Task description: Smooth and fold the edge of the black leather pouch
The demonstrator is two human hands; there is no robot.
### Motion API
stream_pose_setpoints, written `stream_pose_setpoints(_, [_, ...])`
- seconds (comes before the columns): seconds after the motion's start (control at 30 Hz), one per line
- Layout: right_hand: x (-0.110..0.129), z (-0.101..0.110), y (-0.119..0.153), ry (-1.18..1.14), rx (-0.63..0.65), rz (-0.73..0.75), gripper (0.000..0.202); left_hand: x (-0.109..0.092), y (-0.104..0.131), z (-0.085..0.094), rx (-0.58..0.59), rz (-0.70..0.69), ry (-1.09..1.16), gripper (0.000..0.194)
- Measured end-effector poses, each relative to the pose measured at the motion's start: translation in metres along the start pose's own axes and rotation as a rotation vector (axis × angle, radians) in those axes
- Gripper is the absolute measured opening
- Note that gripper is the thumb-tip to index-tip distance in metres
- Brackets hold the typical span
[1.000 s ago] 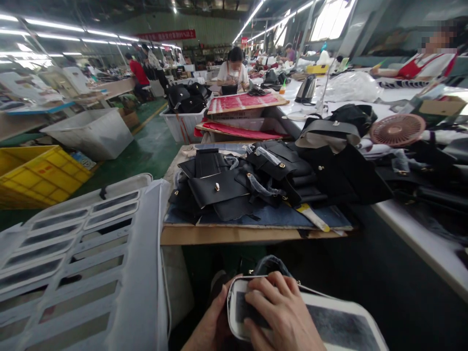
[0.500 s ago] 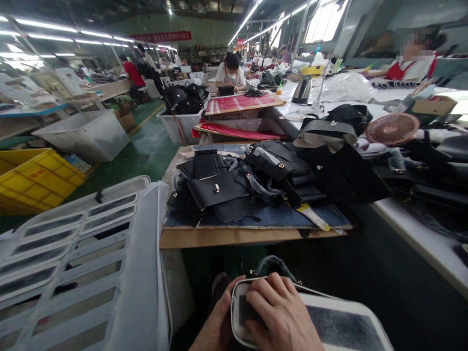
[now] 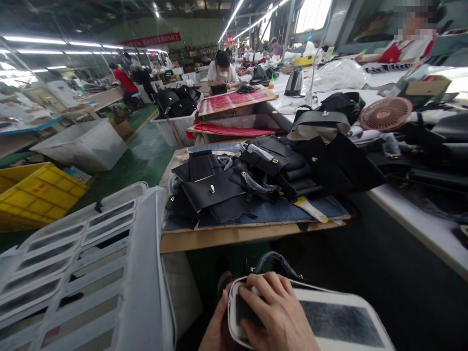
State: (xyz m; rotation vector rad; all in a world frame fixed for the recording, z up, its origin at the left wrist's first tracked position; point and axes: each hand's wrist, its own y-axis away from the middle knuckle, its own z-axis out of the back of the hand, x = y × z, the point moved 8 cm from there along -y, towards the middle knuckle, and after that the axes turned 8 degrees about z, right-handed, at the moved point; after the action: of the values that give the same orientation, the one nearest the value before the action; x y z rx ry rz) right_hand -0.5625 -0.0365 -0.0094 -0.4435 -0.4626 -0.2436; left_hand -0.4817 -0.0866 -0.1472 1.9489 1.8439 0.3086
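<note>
Long white fluorescent tubes (image 3: 34,41) lit a workshop with a green floor (image 3: 146,127). At the near edge of the scene, below the cluttered low table (image 3: 219,237), a person's hands worked on a long, round-cornered piece with a pale border and dark panels (image 3: 336,321). Left hand (image 3: 218,317): closed on the left end of the piece, its fingers largely hidden. Right hand (image 3: 272,312): partly open, its bent fingers spread over the dark panel at that end; whether it pinched anything could not be told. Just beyond the piece arched a plastic-wrapped handle (image 3: 272,256). Black leather-like bags (image 3: 212,187) lay heaped on the table, with a yellow-and-white strip-shaped object (image 3: 310,209) at their near right. Left: a grey slotted rack (image 3: 142,273) and a yellow plastic crate (image 3: 44,195). Right, farther off: a round pink fan grille (image 3: 386,113) and a silver-and-black kettle (image 3: 294,82).
</note>
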Motion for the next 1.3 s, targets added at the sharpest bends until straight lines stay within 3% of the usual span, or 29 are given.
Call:
stream_pose_setpoints(0.13, [-0.002, 0.003, -0.003, -0.029, 0.014, -0.026, 0.037, -0.005, 0.004, -0.007, 0.018, -0.044, -0.14, 0.053])
stream_pose_setpoints(0.23, [-0.003, 0.0, -0.003, -0.033, 0.06, -0.036, 0.033, -0.031, 0.019, -0.03, -0.041, -0.139, -0.584, 0.059])
stream_pose_setpoints(0.33, [-0.005, -0.006, -0.001, -0.064, 0.107, -0.074, 0.039, -0.059, 0.035, -0.047, -0.244, -0.194, -1.129, 0.053])
stream_pose_setpoints(0.47, [-0.009, -0.017, 0.003, -0.117, 0.231, -0.159, 0.039, -0.08, 0.05, -0.059, -0.561, -0.222, -1.589, 0.036])
stream_pose_setpoints(0.6, [-0.009, -0.017, 0.002, -0.126, 0.263, -0.171, 0.037, -0.083, 0.057, -0.071, -0.687, -0.364, -1.978, 0.041])
stream_pose_setpoints(0.8, [-0.005, -0.011, 0.002, -0.063, 0.156, -0.104, 0.039, -0.069, 0.064, -0.092, -0.654, -0.769, -2.587, 0.029])
stream_pose_setpoints(0.93, [-0.004, -0.009, 0.001, -0.063, 0.092, -0.075, 0.041, -0.066, 0.063, -0.086, -0.658, -0.752, -2.63, 0.027])
stream_pose_setpoints(1.07, [-0.008, -0.01, 0.002, -0.098, 0.112, -0.109, 0.039, -0.069, 0.059, -0.072, -0.661, -0.553, -2.476, 0.033])
stream_pose_setpoints(1.17, [-0.011, -0.01, 0.002, -0.127, 0.138, -0.143, 0.036, -0.074, 0.057, -0.066, -0.645, -0.371, -2.208, 0.04])
stream_pose_setpoints(1.3, [-0.011, -0.009, 0.0, -0.144, 0.151, -0.156, 0.032, -0.076, 0.055, -0.053, -0.583, -0.263, -1.62, 0.049])
